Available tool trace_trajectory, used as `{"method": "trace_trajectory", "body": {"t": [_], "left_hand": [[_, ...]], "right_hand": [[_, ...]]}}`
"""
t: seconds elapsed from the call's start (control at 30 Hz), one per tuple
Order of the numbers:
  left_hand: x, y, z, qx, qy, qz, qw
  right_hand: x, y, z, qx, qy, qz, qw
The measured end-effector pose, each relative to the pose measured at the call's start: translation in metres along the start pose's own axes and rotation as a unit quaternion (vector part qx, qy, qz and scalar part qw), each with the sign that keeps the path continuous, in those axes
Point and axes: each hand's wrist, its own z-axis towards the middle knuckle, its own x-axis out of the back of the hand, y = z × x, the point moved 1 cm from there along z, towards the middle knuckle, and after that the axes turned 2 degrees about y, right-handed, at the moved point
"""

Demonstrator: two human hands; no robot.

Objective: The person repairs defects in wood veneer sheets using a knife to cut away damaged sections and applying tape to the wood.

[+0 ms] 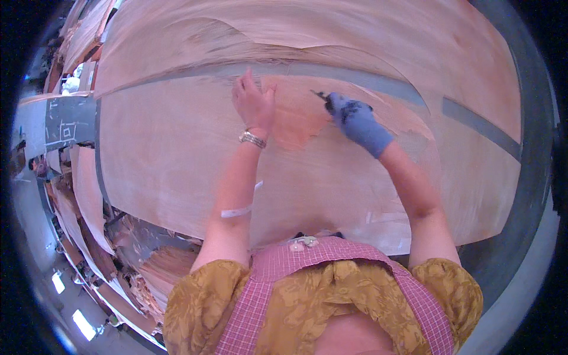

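Thin sheets of wood veneer (pixel 177 136) lie spread over a wide work surface in front of me. My left hand (pixel 254 105) is bare, with a metal watch (pixel 252 139) at the wrist. Its fingers are apart and hold nothing, at the left of a redder veneer patch (pixel 293 112). A blue glove with dark patches covers my right hand (pixel 357 121), closed on a small dark knife (pixel 320 94). The knife's tip points left over the redder patch; whether it touches the wood I cannot tell. White tape strips (pixel 236 211) show by my left forearm.
A grey strip (pixel 373 86) runs between the near sheets and the larger far veneer sheet (pixel 367 26). At the left stands a grey surface with white marks (pixel 68 121). Veneer scraps (pixel 168 266) are heaped below it. A dark grey edge (pixel 535 148) borders the right.
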Motion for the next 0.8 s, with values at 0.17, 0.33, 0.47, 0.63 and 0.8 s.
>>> {"method": "trace_trajectory", "body": {"t": [0.17,0.33,0.47,0.63,0.8], "left_hand": [[-0.014,0.004,-0.016,-0.124,-0.022,-0.038,0.991],[-0.03,0.003,-0.021,-0.107,-0.064,0.105,0.987],[-0.025,0.014,-0.019,-0.054,-0.074,0.088,0.992],[-0.012,0.023,-0.017,-0.012,-0.098,0.096,0.991],[-0.016,0.021,-0.02,-0.014,-0.083,0.097,0.992]], "right_hand": [[-0.031,-0.04,0.051,0.032,-0.008,-0.119,0.992],[-0.035,-0.032,0.05,0.093,0.006,-0.131,0.987],[-0.009,0.015,0.028,0.123,-0.036,-0.11,0.986],[0.045,0.071,-0.002,0.143,-0.113,-0.114,0.977],[0.071,0.186,-0.053,0.119,-0.116,-0.15,0.975]]}}
